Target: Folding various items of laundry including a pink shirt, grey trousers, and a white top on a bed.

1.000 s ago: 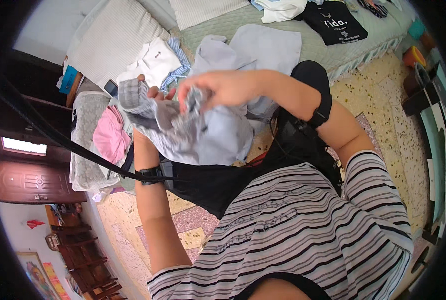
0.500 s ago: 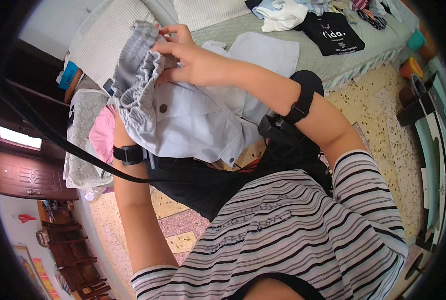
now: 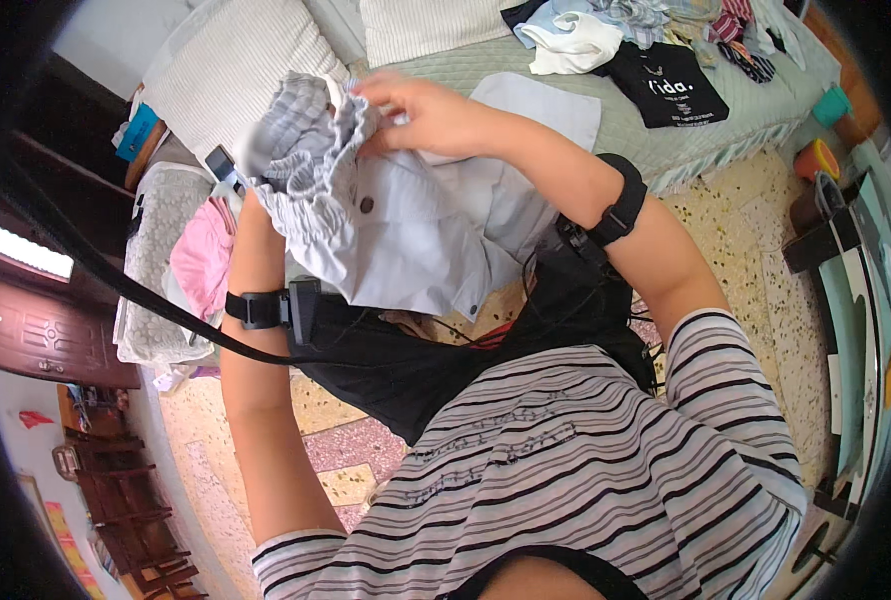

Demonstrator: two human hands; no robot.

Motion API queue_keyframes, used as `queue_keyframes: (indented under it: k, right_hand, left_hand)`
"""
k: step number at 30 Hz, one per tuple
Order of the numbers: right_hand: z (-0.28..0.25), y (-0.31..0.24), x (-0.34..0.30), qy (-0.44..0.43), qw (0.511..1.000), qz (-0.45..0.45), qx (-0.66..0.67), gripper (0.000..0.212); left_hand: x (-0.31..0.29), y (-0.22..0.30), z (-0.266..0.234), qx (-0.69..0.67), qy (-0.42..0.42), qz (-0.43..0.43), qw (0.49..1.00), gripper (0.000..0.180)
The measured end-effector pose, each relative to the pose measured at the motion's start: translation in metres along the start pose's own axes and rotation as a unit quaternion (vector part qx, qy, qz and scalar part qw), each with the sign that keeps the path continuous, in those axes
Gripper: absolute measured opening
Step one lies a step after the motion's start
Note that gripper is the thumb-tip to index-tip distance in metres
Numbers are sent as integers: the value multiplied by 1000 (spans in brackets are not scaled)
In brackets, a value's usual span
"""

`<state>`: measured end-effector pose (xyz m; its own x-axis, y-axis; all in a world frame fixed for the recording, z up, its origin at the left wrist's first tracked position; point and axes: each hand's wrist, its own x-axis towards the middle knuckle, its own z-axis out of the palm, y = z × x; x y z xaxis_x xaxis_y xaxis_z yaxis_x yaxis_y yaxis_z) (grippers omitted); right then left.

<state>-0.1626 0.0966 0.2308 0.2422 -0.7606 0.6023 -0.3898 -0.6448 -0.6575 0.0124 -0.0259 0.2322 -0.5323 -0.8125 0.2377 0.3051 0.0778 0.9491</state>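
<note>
Pale grey garment [image 3: 396, 235] with gathered waistband [image 3: 311, 215] hangs between black-clad lap [image 3: 376, 375] and green sofa [image 3: 626, 135], the right hand [image 3: 426, 115] pinching the band's edge in its fingers while the left hand's grip, hidden by cloth, cannot be told; the elastic might twist or slip free should that pinch loosen.

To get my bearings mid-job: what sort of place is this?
Probably a room in a home, perhaps a living room: there is a long seat or bed under a pale green quilted cover, with a ribbed cream cushion and a black T-shirt on it.
</note>
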Motion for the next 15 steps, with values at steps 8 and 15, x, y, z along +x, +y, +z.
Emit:
queue_keyframes:
  k: [8,15]
  right_hand:
    - [2,-1,19,6,984,57,166,38]
    - [-63,17,9,230,870,57,432,29]
  left_hand:
    - [-3,4,-7,13,59,15,998,15]
    - [-67,17,-32,93,0,48,995,29]
